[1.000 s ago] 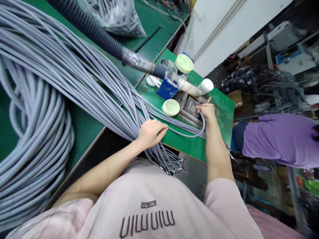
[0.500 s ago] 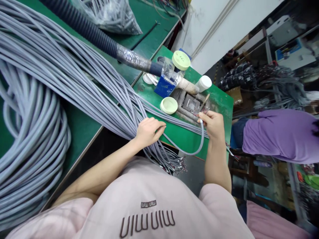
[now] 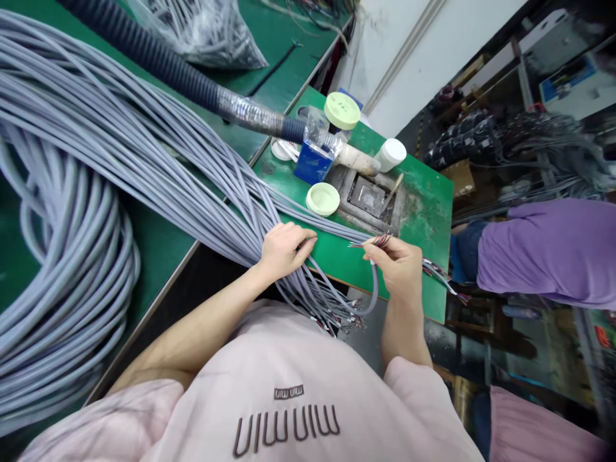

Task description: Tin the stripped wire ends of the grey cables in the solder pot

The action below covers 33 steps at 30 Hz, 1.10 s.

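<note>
My right hand pinches the stripped end of a grey cable between thumb and fingers. Thin red, black and white wires fan out of that end, pointing left. The cable bends down from the hand and curves back toward the bundle. Over the bundle of grey cables, my left hand has its fingers curled and its thumb near the index finger; what they grip, if anything, is hidden. Below it hang several stripped cable ends. Just beyond my right hand sits a square metal pot with a stick in it.
A ribbed extraction hose ends at a blue box beside the pot. Nearby are a pale green dish, a white cup and a round green lid. Large cable coils fill the left. A person in purple is at right.
My right hand has drawn back from the pot, toward me and slightly left, bringing the wire ends with it. My left hand has stayed nearly in place.
</note>
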{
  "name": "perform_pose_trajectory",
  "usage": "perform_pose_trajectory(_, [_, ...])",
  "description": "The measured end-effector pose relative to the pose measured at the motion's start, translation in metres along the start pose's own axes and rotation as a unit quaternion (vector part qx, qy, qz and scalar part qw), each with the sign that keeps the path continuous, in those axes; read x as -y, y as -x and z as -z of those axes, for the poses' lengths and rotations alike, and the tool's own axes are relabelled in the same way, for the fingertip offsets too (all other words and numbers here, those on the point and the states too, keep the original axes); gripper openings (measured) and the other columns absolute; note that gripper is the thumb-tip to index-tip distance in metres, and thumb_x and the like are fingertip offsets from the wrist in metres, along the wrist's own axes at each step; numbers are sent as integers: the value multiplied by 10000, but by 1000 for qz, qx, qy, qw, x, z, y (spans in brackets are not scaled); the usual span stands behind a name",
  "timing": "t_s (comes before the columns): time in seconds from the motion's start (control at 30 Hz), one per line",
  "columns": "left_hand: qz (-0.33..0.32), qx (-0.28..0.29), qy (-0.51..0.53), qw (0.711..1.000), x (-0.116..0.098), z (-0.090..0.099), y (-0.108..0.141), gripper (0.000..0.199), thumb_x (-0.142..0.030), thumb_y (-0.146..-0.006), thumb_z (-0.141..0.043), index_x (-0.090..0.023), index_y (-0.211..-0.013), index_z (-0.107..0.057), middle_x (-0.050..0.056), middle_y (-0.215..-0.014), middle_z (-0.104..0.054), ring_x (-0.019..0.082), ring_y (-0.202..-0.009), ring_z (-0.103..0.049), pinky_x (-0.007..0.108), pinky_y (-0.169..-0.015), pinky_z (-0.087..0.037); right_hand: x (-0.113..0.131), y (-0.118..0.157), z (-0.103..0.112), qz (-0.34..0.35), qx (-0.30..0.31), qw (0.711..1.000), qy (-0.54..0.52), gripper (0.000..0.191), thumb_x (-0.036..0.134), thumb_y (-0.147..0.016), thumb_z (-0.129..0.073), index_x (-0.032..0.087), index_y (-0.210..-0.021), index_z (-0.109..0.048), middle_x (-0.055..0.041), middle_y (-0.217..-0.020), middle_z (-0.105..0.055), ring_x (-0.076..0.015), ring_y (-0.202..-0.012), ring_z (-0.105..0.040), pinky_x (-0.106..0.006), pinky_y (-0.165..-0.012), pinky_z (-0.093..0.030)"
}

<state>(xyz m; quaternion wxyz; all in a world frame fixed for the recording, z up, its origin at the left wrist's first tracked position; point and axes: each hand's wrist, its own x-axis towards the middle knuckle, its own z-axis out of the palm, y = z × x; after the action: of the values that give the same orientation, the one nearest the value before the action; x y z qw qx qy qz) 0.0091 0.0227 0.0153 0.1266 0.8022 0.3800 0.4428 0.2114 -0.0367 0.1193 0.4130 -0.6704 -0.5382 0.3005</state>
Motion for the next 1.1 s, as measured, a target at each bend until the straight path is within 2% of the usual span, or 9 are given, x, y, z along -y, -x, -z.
perform_pose_trajectory(0.2, [6,12,-13,1000,0,0,0,208,-304,-912,-497,-189,-838,-655,14,-631,-629,140,-595,-537,296,-597,-359,-1,6,-5,-9,11,1000,4,111,336,-740,-672,236,-717,-711,8,-598,-650,-160,-557,-590,-290,-560,-471])
perform_pose_trajectory(0.4, [-1,3,-12,1000,0,-1,1,184,-294,-906,-518,-190,-845,-656,12,-643,-629,139,-602,-534,293,-599,-354,-5,5,-13,-19,33,999,-30,310,436,-828,-586,209,-649,-697,-8,-554,-614,-133,-505,-534,-267,-509,-409])
perform_pose_trajectory(0.53, [-2,4,-10,1000,1,-1,1,177,-292,-905,-526,-188,-842,-653,4,-621,-606,137,-589,-519,296,-598,-344,-6,3,-19,-46,66,996,-43,307,466,-812,-600,195,-767,-737,23,-479,-555,-107,-430,-451,-253,-463,-359])
perform_pose_trajectory(0.83, [8,15,-12,1000,0,-1,0,198,-311,-912,-509,-194,-845,-654,0,-593,-587,138,-580,-506,298,-597,-334,-6,1,-25,-95,130,980,-114,308,453,-794,-631,167,-754,-737,43,-432,-515,-76,-392,-408,-222,-429,-319])
perform_pose_trajectory(1.1, [15,23,-8,1000,-1,0,0,205,-309,-908,-515,-181,-850,-665,9,-607,-599,140,-593,-507,293,-610,-330,-13,-3,-26,-111,155,970,-152,361,477,-789,-636,129,-784,-734,42,-425,-510,-63,-378,-393,-211,-411,-292])
